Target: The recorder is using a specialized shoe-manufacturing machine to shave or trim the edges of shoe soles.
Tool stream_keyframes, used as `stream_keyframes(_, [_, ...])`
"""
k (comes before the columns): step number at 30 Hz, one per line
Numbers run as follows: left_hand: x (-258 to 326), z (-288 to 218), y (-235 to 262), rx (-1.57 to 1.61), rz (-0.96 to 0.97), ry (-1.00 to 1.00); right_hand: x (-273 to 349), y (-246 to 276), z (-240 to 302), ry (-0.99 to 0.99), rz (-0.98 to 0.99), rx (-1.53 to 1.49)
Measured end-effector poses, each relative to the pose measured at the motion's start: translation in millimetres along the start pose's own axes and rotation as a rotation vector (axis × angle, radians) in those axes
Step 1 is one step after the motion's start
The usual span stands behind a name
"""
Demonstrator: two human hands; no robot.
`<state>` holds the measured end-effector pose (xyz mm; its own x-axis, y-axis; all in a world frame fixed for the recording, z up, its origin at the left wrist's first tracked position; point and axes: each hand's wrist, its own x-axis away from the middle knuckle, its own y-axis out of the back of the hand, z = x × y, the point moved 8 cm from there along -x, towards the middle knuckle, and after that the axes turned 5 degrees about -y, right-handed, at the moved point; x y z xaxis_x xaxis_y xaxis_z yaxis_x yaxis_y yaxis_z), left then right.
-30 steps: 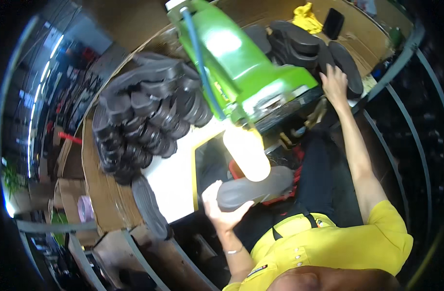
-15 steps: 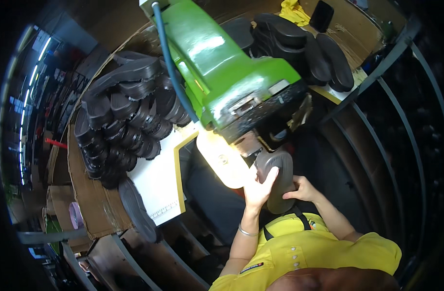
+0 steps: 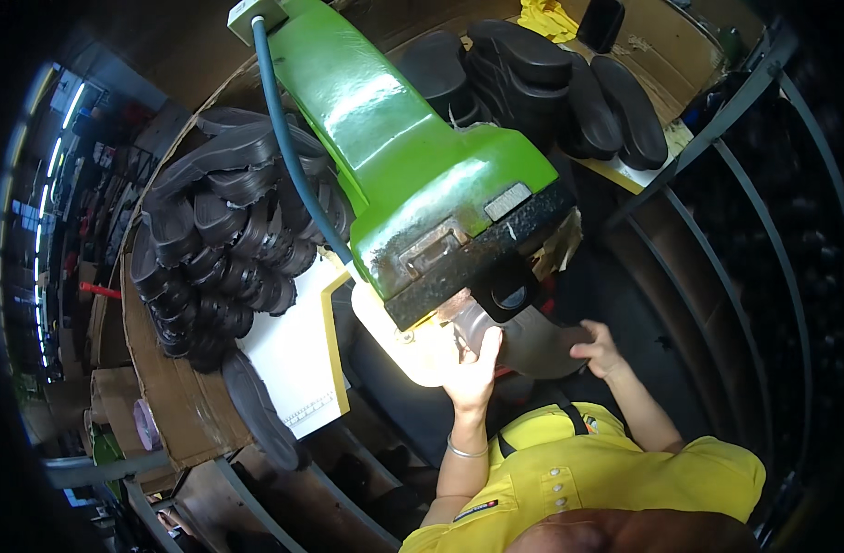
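I have the sole point(image 3: 543, 347) at the lower end of the machine point(image 3: 422, 175); my left hand point(image 3: 471, 376) grips the end nearer the machine, my right hand point(image 3: 604, 354) pinches the other. Piled soles point(image 3: 221, 221) lie left of the machine.

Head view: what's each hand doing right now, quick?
Left hand: closed, holding the grey shoe sole at its machine-side end.
Right hand: closed, gripping the sole's other end.

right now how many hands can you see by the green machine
2: the left hand grips the left part of the grey sole below the green machine; the right hand is at the sole's right end. Others could be hidden from view.
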<state>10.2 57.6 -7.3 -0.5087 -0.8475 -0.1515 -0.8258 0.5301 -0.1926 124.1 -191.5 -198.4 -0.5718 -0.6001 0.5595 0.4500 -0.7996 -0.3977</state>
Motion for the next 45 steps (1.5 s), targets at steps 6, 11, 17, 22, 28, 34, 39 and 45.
stream_keyframes(6, [-0.9, 11.1, -3.5, 0.032, 0.070, 0.049, -2.9, 17.7, 119.9, 0.370, -0.243, -0.254])
stream_keyframes(11, [-2.8, 9.6, -6.7, 0.027, 0.165, 0.045, -30.8, -4.3, 195.2, 0.477, -0.178, -0.280])
stream_keyframes(17, [-14.7, -5.9, 17.6, -0.287, 0.146, -0.190, -47.8, -40.7, 230.7, 0.479, 0.013, -0.268])
stream_keyframes(22, [-5.6, 16.9, 3.1, -0.027, 0.236, 0.029, -30.8, -43.0, 259.0, 0.607, 0.055, -0.185])
stream_keyframes(28, [-13.1, -2.0, -21.6, -0.033, 0.203, 0.029, -36.2, -52.4, 291.7, 0.594, -0.037, -0.078])
stream_keyframes(34, [-8.7, 14.0, 7.7, 0.055, 0.139, 0.008, -39.6, -87.1, 294.6, 0.601, 0.016, 0.029])
stream_keyframes(39, [-14.7, 13.3, 41.9, 0.140, 0.202, 0.101, -35.8, -108.1, 275.4, 0.607, 0.068, 0.000])
stream_keyframes(45, [-24.6, -17.3, 63.3, 0.177, 0.218, 0.001, -15.9, -126.6, 249.5, 0.694, 0.123, -0.029])
